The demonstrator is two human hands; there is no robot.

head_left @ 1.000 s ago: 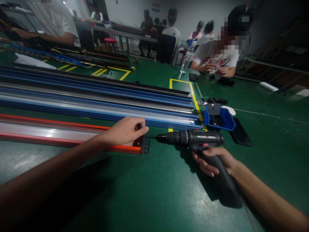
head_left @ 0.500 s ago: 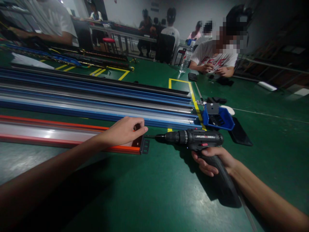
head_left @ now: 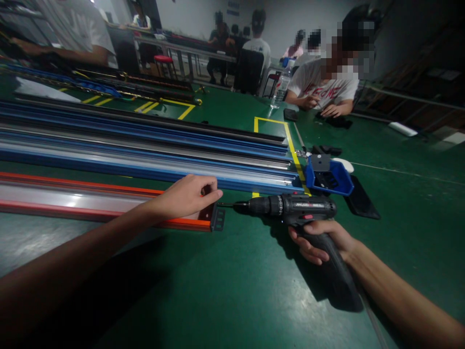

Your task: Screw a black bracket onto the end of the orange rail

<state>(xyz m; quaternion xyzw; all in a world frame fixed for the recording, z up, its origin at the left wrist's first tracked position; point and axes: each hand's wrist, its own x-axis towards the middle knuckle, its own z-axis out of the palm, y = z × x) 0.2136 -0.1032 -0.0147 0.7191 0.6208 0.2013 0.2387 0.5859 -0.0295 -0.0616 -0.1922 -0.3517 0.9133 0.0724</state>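
A black cordless drill (head_left: 308, 207) is gripped in my right hand (head_left: 319, 242), its bit pointing left. The tip of the bit meets the black slotted end bracket (head_left: 219, 219) on an orange-edged channel (head_left: 83, 198). My left hand (head_left: 189, 194) lies over the end of that channel, its fingers curled round and pressed at the end plate; part of the grip is hidden behind the hand. Behind the orange channel lie several blue and black long profiles (head_left: 152, 167), side by side.
A blue bin (head_left: 339, 179) with black brackets stands right of the profiles, beside a dark phone-like slab (head_left: 363, 198). Farther back are a clear bottle (head_left: 281, 85) and a seated person (head_left: 323, 92). More assembled strips (head_left: 109, 87) lie at the back left.
My hands, the drill and the orange channel look unmoved. Across the table, the seated person's hands have shifted slightly.
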